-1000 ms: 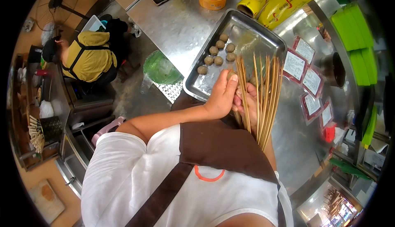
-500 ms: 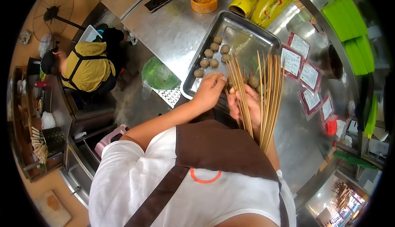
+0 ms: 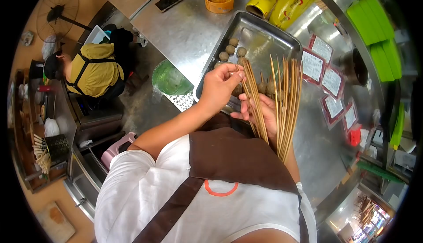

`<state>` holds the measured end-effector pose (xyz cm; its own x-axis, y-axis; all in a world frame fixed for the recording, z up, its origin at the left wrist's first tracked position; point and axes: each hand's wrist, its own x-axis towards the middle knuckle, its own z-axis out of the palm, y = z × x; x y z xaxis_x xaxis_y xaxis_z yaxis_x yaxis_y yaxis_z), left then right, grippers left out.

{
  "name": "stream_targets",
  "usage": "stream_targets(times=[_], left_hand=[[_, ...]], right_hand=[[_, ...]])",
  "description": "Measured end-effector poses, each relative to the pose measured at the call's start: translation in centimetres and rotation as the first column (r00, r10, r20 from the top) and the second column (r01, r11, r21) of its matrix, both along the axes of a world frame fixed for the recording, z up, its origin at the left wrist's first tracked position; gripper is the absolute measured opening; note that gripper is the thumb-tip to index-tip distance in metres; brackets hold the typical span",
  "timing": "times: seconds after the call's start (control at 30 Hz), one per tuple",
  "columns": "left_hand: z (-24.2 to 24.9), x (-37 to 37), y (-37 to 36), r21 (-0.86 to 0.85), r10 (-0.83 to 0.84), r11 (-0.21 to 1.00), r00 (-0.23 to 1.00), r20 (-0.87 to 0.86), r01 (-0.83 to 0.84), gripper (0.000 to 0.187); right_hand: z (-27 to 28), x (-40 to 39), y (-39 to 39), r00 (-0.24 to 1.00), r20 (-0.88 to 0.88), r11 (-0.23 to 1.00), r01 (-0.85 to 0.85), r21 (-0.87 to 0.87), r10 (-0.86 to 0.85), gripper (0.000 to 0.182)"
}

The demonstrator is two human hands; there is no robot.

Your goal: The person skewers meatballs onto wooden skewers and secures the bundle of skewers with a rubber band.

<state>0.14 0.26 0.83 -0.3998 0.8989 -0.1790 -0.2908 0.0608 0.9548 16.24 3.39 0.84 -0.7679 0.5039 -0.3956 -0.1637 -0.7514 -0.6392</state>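
Fanned wooden skewers [image 3: 288, 106] rest in my right hand [image 3: 266, 113], its fingers curled round them near the front of the metal tray. My left hand [image 3: 222, 86] is beside them at the left, thumb and fingertips pinched on a skewer at the bundle's left side. Several round brown balls [image 3: 230, 49] sit in the steel tray [image 3: 275, 44], some partly behind my left hand. More balls show between and behind the skewers; whether those are on sticks I cannot tell.
Yellow film rolls [image 3: 299, 0], an orange tub [image 3: 219, 5] and a phone [image 3: 172, 0] lie beyond the tray. Red labelled packets [image 3: 312, 66] are at the right. A person in yellow [image 3: 94, 71] is at the left, near a green basket [image 3: 171, 77].
My left hand has moved up and slightly left to the skewers, now covering some balls. My right hand's fingers have shifted on the bundle.
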Motion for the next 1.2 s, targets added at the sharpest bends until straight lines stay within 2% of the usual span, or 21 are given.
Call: stream_targets(times=[0.13,0.23,0.33,0.4,0.43,0.47,0.5,0.57,0.63,0.67,0.8,0.87,0.9,0.93,0.97,1.0,1.03,1.07,1.1,1.17,1.2], left_hand=[[-1.1,-1.2,0.2,-0.020,-0.063,0.998,0.998,-0.001,0.063,0.011],[-1.2,-2.5,0.0,-0.101,-0.218,0.972,0.975,-0.036,0.214,0.012],[-2.7,-4.0,0.2,-0.023,-0.203,0.979,0.978,-0.046,0.203,0.015],[-4.3,-5.3,0.2,-0.054,-0.023,0.999,0.943,-0.332,0.006,0.011],[-5.2,-6.1,-0.1,-0.056,-0.027,0.998,0.943,-0.332,0.009,0.011],[-6.0,-7.1,-0.6,-0.125,-0.172,0.985,0.561,-0.810,0.121,0.012],[-6.6,-7.6,-1.0,-0.241,-0.238,0.955,-0.043,-0.970,0.170,0.015],[-7.7,-6.6,-1.6,-0.279,-0.269,0.938,-0.077,-0.960,0.205,0.020],[-8.5,-6.0,-1.6,-0.317,-0.233,0.932,-0.379,-0.895,0.176,0.020],[-8.6,-6.0,-1.4,-0.363,-0.281,0.918,-0.386,-0.879,0.159,0.021],[-9.3,-6.3,-0.5,-0.379,-0.296,0.908,-0.363,-0.883,0.180,0.029],[-8.7,-6.3,-0.7,-0.154,-0.161,0.948,0.002,-0.987,0.279,0.037],[-8.1,-6.1,-0.7,-0.154,-0.160,0.946,-0.001,-0.987,0.284,0.037],[-7.4,-6.0,-0.9,-0.059,-0.135,0.968,0.307,-0.942,0.244,0.039],[-6.6,-5.9,-1.0,0.016,-0.089,0.985,0.584,-0.807,0.173,0.041],[-6.1,-6.0,-1.2,-0.083,-0.188,0.982,0.881,-0.434,0.169,0.042],[-5.2,-6.1,-1.3,-0.088,-0.185,0.983,0.880,-0.437,0.163,0.042],[-3.9,-6.2,-1.2,-0.020,-0.163,0.986,0.969,-0.184,0.163,0.043],[-3.0,-6.1,-1.2,0.049,-0.147,0.988,0.985,0.086,0.144,0.044],[-2.0,-5.8,-1.1,0.101,-0.129,0.988,0.983,0.128,0.116,0.045],[-1.6,-5.8,-1.0,0.185,-0.173,0.976,0.926,0.334,0.116,0.043]], right_hand=[[-0.8,0.2,0.2,0.999,0.016,0.999,0.040,0.018,-0.040,0.019],[-0.8,0.1,-0.1,0.999,0.028,0.998,0.029,0.063,-0.031,0.017],[-0.1,0.0,-0.1,0.998,0.050,0.997,0.021,0.073,-0.024,0.017],[-0.4,0.1,-0.1,0.999,0.031,0.996,0.021,0.089,-0.024,0.017],[-0.6,0.1,0.0,1.000,0.012,0.994,0.020,0.109,-0.022,0.018],[-0.8,0.1,0.0,1.000,-0.005,0.993,0.017,0.118,-0.017,0.017],[-0.8,0.1,-0.1,1.000,-0.005,0.993,0.019,0.117,-0.018,0.017],[-0.9,0.0,-0.1,1.000,-0.005,0.994,0.021,0.104,-0.021,0.015],[-1.0,-0.2,-0.1,0.999,-0.023,0.995,0.025,0.093,-0.022,0.015],[-1.0,-0.2,-0.1,0.999,-0.040,0.996,0.028,0.084,-0.025,0.014],[-0.6,-0.2,-0.1,0.998,-0.011,0.997,0.054,0.049,-0.054,0.007],[-0.5,-0.1,-0.1,0.998,0.003,0.997,0.057,0.050,-0.057,0.007],[-0.5,-0.2,-0.1,0.998,0.016,0.997,0.055,0.046,-0.056,0.007],[-0.3,-0.3,-0.3,0.997,0.017,0.997,0.072,0.030,-0.073,0.006],[-0.3,-0.3,-0.3,0.997,0.015,0.997,0.074,0.026,-0.074,0.006],[-0.4,-0.3,-0.2,0.998,0.021,0.998,0.052,0.029,-0.052,0.005],[-0.5,-0.4,-0.2,0.999,0.026,0.999,0.027,0.034,-0.028,0.004],[-0.6,-0.3,-0.1,1.000,0.022,0.999,0.020,0.032,-0.021,0.004],[-0.9,-0.2,0.0,1.000,-0.010,1.000,-0.014,0.025,0.014,0.008],[-0.8,-0.2,0.0,0.998,-0.041,0.999,-0.047,0.023,0.048,0.012],[-0.7,-0.3,-0.1,0.999,-0.016,0.999,-0.034,0.011,0.034,0.007]])
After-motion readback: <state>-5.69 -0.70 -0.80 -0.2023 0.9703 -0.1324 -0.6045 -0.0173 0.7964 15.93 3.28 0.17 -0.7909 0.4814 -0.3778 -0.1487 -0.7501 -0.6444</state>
